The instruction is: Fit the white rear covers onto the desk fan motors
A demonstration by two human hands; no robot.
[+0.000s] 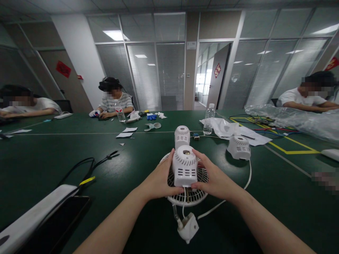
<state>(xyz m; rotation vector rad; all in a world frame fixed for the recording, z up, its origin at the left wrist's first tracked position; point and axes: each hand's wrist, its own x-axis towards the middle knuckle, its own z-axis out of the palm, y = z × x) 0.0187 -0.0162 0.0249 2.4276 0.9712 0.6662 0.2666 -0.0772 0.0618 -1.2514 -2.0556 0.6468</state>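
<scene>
Between my two hands is a white vented fan motor housing (185, 165), with a round hole in its top and slots along its near face. My left hand (161, 178) grips its left side, thumb at the lower front edge. On the right side my right hand (209, 178) holds it the same way. Beneath lies a round white fan grille (182, 201), partly hidden by the housing and hands. A white cord runs down from the housing towards a small white clip base (188, 227) near me. A second white housing (182, 135) stands just behind.
Another white housing (239, 147) with a cord sits to the right. A water bottle (209, 120) stands by crumpled white plastic (222, 127). At left are a white power strip (39, 211) and a dark phone (55, 229). Other people sit across the green table (143, 151).
</scene>
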